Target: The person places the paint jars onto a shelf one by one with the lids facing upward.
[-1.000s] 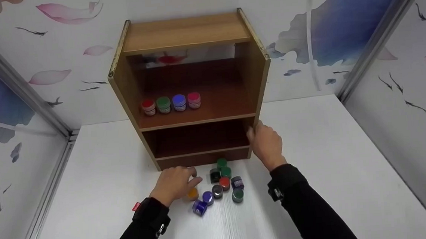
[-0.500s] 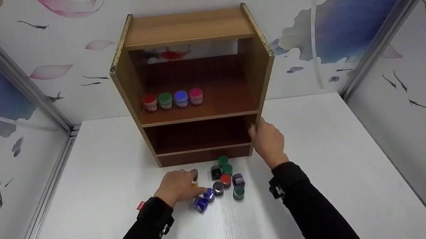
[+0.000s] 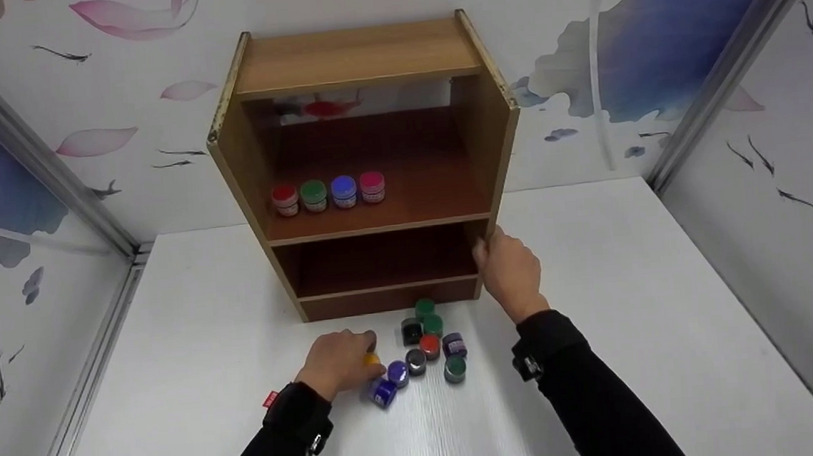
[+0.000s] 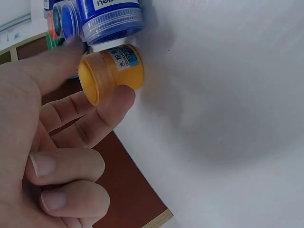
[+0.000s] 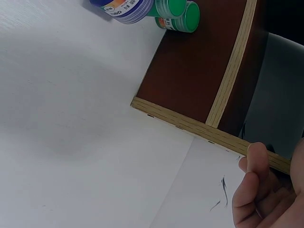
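Observation:
A small yellow paint jar [image 4: 111, 71] lies between the thumb and fingers of my left hand [image 3: 338, 361]. One fingertip [image 4: 124, 95] rests against the jar in the left wrist view, and the other fingers curl below. Right beside it a dark blue paint jar [image 3: 383, 393] lies on its side. My right hand [image 3: 511, 271] grips the right side panel of the wooden shelf [image 3: 359, 56], low down, its fingers [image 5: 259, 161] on the panel's outer face. In the head view, my left hand hides most of the yellow jar.
Several paint jars cluster before the shelf, among them a red one [image 3: 429, 346], a black one [image 3: 411, 331] and a green one [image 3: 455, 369]. On the middle board stand jars with red [image 3: 285, 201], green [image 3: 314, 196], blue [image 3: 344, 191] and pink [image 3: 373, 187] lids.
My left hand has moved slightly down and right onto the yellow jar, and its thumb has drawn in closer to the fingers. The right hand keeps its hold on the shelf.

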### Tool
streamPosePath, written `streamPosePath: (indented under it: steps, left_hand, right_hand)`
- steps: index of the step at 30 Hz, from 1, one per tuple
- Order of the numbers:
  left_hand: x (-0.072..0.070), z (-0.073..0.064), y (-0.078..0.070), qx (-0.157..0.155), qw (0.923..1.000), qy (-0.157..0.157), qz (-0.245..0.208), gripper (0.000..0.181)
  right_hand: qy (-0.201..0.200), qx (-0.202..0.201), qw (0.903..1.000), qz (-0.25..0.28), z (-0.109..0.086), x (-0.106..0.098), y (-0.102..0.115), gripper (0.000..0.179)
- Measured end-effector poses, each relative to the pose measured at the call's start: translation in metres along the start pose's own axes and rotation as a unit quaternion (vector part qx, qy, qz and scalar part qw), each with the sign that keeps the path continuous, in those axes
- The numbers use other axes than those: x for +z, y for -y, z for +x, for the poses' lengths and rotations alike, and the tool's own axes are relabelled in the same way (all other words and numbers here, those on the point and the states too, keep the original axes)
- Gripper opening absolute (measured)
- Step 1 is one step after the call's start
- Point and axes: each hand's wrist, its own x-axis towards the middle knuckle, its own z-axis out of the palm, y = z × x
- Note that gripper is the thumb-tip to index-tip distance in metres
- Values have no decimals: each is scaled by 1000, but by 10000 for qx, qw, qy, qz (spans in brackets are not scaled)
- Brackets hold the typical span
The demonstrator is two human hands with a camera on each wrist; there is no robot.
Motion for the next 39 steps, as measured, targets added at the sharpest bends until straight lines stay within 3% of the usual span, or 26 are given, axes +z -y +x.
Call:
streamPosePath:
  steps: [8,18,25,39]
  left_hand:
    - [3,3,3,53,9999,-46,-131,28]
    - [5,6,14,109,9912,-70,-1317,33]
    - [6,7,15,259,9844,-70,-1740,30]
    - [11,9,14,484,9871,-426,-1469,32]
  right_hand:
    - [-92,-91,9998,-145,-1,-1,1,32]
    - [-115,-74,9999,-73,-1,0,0,31]
    - [-97,-44,9999,-61,0,0,-1,32]
    - [-140,-95,9997,-155,-1,-1,0,30]
